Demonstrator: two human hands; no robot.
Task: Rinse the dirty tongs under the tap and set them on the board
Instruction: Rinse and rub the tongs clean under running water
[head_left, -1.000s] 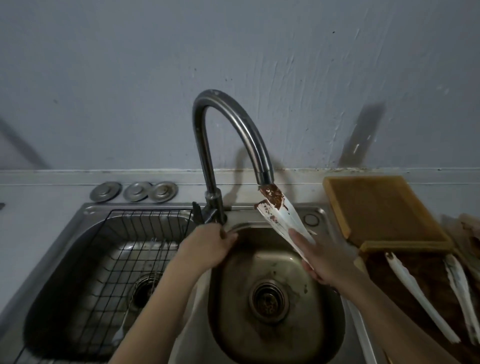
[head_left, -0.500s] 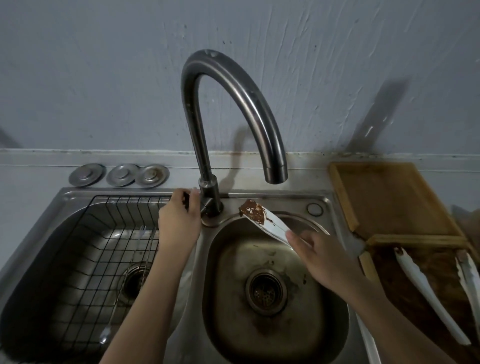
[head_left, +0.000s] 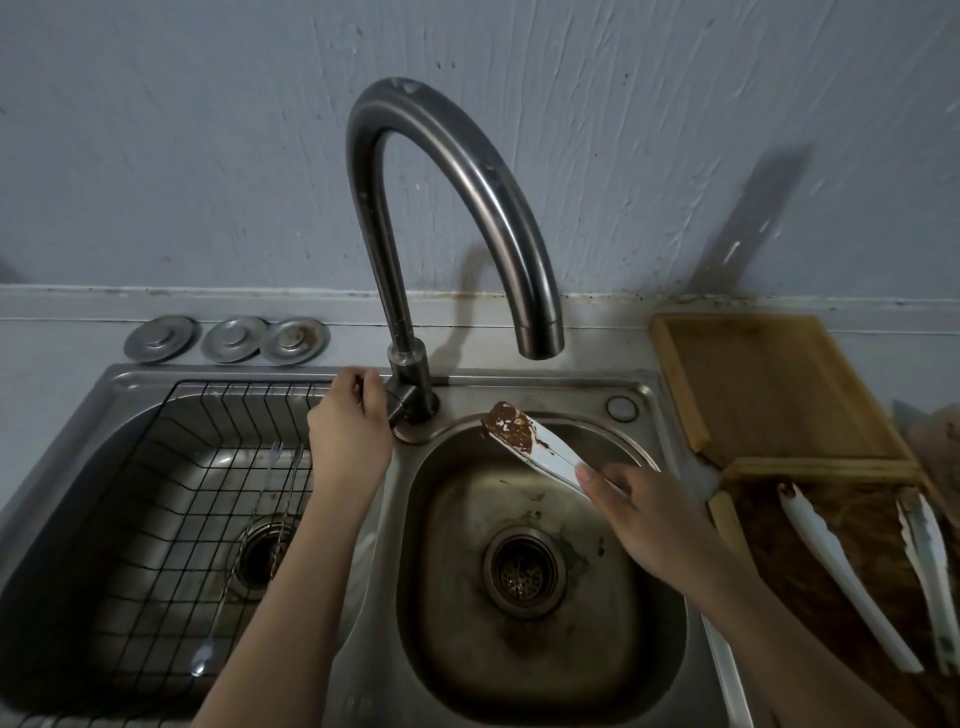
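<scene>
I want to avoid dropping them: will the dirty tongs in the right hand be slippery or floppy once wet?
The dirty tongs look smooth and glossy white, so probably slippery when wet. They look thin yet hold straight from the right hand, so likely stiff and light. The brown smear at the tip may add grease.

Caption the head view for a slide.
Left hand grips the tap handle while the right hand holds sauce-smeared tongs over the dry sink.

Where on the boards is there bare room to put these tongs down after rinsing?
The light wooden board, between the back wall and the dark board, is bare across its middle. The dark board is crowded: two white tongs lie on it, leaving a strip along its sink-side edge. The right hand holds the dirty tongs.
</scene>
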